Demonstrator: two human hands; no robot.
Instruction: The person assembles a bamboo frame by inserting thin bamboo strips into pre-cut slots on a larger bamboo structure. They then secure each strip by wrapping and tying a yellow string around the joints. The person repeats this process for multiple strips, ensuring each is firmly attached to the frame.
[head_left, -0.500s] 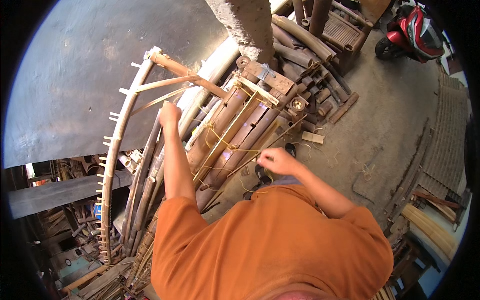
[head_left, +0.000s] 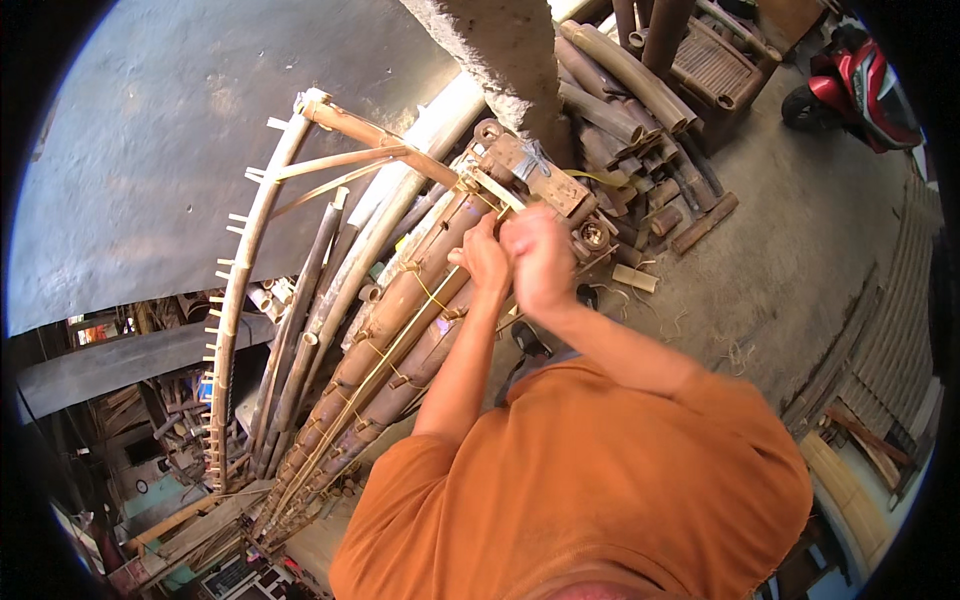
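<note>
My left hand (head_left: 484,256) is closed at the upper end of a long rack of bamboo tubes (head_left: 400,290), its fingers curled around something I cannot make out. Right beside it, my right hand (head_left: 540,255) makes a fist, slightly smeared by motion; whatever it grips is hidden. Both hands are close to a pale bamboo crosspiece (head_left: 497,190) at the tubes' end. Thin yellow cord (head_left: 428,290) loops around the tubes at several places. A yellow strip (head_left: 597,178) shows just beyond the right hand, by a wooden block (head_left: 548,182).
A curved bamboo frame with pegs (head_left: 240,265) stands at the left against a grey wall (head_left: 200,150). A rough concrete post (head_left: 490,60) rises at the far side. Cut bamboo tubes (head_left: 640,130) are piled behind it. A red motorbike (head_left: 865,90) is parked far right.
My left hand has left a dark pole at the left and moved right to the rack's end. My right hand has moved up and forward beside it. The view has shifted slightly.
</note>
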